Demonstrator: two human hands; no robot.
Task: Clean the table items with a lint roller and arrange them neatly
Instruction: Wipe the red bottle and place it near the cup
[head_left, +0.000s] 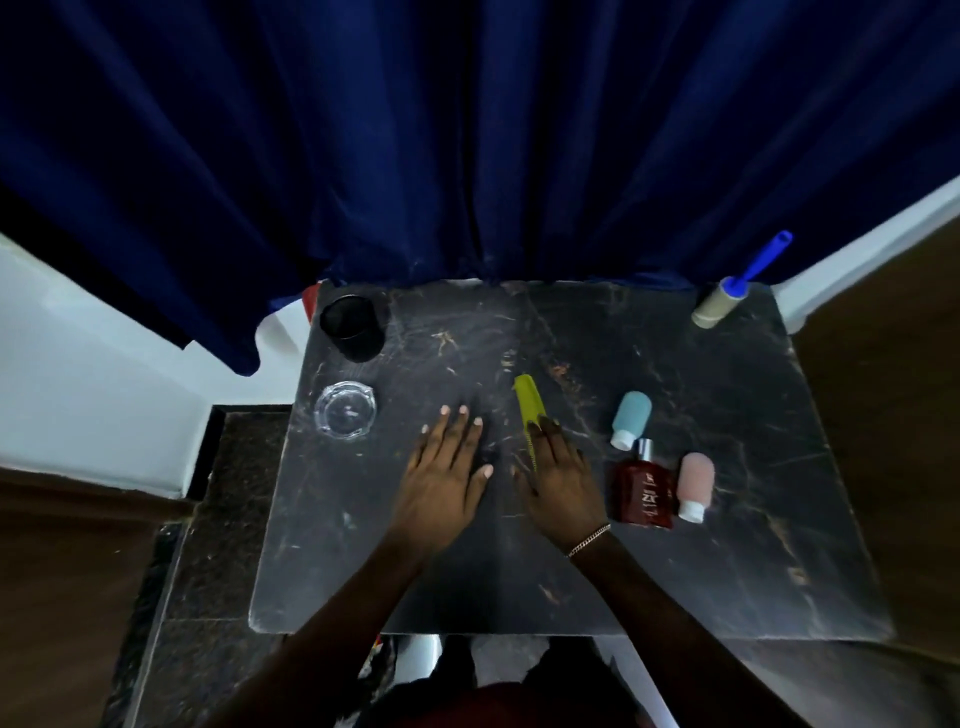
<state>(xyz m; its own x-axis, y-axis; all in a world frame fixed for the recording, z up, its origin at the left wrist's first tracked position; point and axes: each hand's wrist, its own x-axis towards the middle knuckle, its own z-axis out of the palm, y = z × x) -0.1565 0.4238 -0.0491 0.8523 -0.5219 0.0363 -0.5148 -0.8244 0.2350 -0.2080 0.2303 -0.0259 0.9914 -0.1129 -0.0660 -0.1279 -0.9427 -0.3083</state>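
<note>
A dark marble table (701, 561) holds the items. The lint roller (727, 300), blue-handled with a beige roll, lies at the far right corner, away from both hands. A yellow-green comb (529, 408) lies mid-table; my right hand (558, 480) rests flat with its fingers on the comb's near end. My left hand (447, 467) lies flat on the table beside it, fingers spread, holding nothing. To the right lie a teal bottle (629, 418), a red perfume bottle (643, 491) and a pink bottle (695, 486). A black cup (352, 327) and a glass ashtray (344, 410) stand at the left.
A dark blue curtain (467, 156) hangs right behind the table's far edge. White wall and wooden panels flank the table. Bare tabletop stretches along the near edge and the far middle.
</note>
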